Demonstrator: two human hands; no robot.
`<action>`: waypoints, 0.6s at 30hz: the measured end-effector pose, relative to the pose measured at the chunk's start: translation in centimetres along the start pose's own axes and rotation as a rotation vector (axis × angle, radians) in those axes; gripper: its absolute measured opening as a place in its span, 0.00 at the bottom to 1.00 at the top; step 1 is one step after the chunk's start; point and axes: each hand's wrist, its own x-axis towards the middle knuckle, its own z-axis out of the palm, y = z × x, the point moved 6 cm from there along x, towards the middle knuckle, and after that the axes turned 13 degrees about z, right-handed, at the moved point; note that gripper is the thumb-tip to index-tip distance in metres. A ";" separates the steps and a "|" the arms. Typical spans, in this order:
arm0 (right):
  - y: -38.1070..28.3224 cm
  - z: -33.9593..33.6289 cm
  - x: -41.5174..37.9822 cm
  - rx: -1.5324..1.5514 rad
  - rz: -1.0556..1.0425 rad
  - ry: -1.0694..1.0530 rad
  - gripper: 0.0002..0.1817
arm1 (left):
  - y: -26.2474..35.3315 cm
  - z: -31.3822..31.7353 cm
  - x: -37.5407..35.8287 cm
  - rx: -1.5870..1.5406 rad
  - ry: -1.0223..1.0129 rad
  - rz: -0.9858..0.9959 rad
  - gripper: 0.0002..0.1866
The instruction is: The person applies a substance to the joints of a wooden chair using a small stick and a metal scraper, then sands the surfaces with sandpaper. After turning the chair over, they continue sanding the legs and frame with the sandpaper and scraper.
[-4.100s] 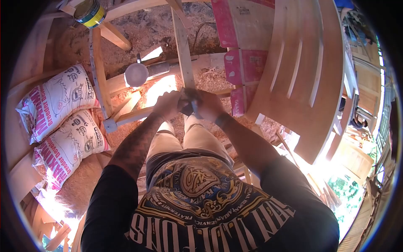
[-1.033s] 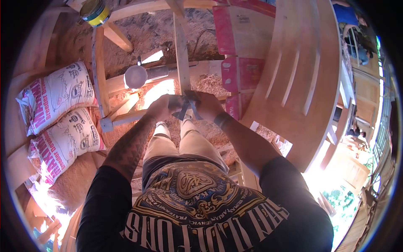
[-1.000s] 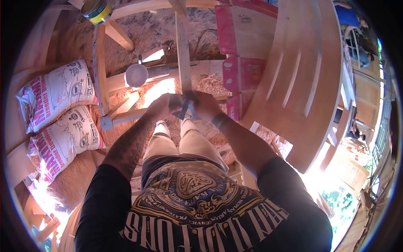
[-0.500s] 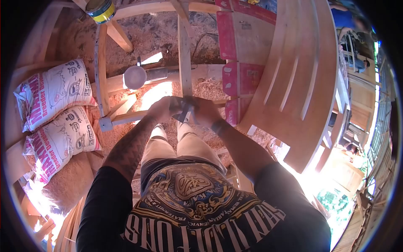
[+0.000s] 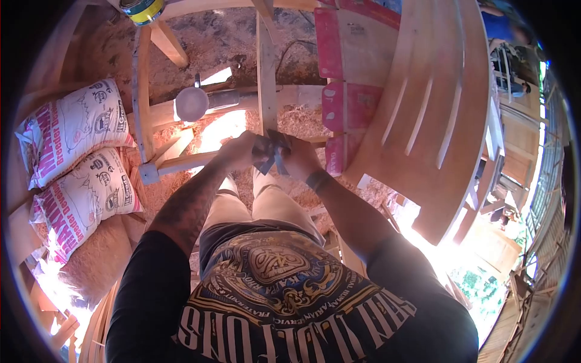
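In front of my legs, both hands grip a dark grey, flexible sheet that looks like sandpaper (image 5: pixel 281 162). My left hand (image 5: pixel 239 149) pinches its left part, with the fingers closed. On the other side my right hand (image 5: pixel 301 160) is closed on the right part, close to my left. Flaps of the sheet stick up and hang down between the two hands. A wooden frame with an upright post (image 5: pixel 266 78) stands just beyond them. Left of the post, a round sander-like power tool (image 5: pixel 192 104) rests on a wooden rail.
Two printed feed sacks (image 5: pixel 78 130) are stacked at the left. A can (image 5: pixel 142 11) sits on the frame at the upper left. To the right lie pink-and-brown cardboard (image 5: pixel 357 109) and a large slotted wooden panel (image 5: pixel 423 121). Wood shavings (image 5: pixel 302 124) cover the ground. A person in blue (image 5: pixel 505 27) is at the upper right.
My hands have risen slightly, and the dark sheet has turned so that more of it shows, with flaps spread between the hands. The view has shifted a little.
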 end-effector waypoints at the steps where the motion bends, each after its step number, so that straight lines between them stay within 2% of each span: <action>1: 0.4 -0.1 0.3 -0.011 -0.029 0.017 0.16 | 2.1 -1.0 -0.4 0.000 -0.027 -0.015 0.21; 2: 1.0 -0.1 0.4 0.060 -0.039 0.002 0.18 | 3.2 -1.6 -0.6 0.002 -0.056 -0.034 0.18; 4: 1.3 0.2 0.1 0.204 -0.057 -0.047 0.21 | 0.3 -0.8 0.0 0.111 -0.012 -0.077 0.19; 5: 0.9 0.9 0.5 0.143 -0.026 -0.076 0.21 | -1.3 0.1 0.1 0.163 0.001 -0.098 0.19; 7: -2.2 0.7 0.8 0.024 0.050 -0.123 0.23 | 0.2 0.3 -0.3 0.113 -0.066 -0.052 0.21; 10: -0.6 0.2 0.5 0.162 -0.177 -0.015 0.18 | 1.3 -0.7 0.1 0.097 -0.063 0.009 0.24; 12: -0.1 0.6 0.2 0.224 -0.185 0.029 0.19 | 2.0 -1.1 -0.1 0.070 -0.046 0.013 0.29; 14: 0.6 1.5 -0.3 0.163 -0.105 -0.005 0.19 | 0.2 0.0 0.5 0.034 -0.141 -0.062 0.30; 16: -1.5 1.7 1.1 -0.012 0.018 -0.089 0.20 | 0.8 -1.0 0.6 0.155 -0.045 -0.061 0.28; 18: -0.5 0.3 0.1 0.129 -0.093 -0.013 0.18 | 1.5 -1.2 0.2 0.141 -0.027 -0.032 0.25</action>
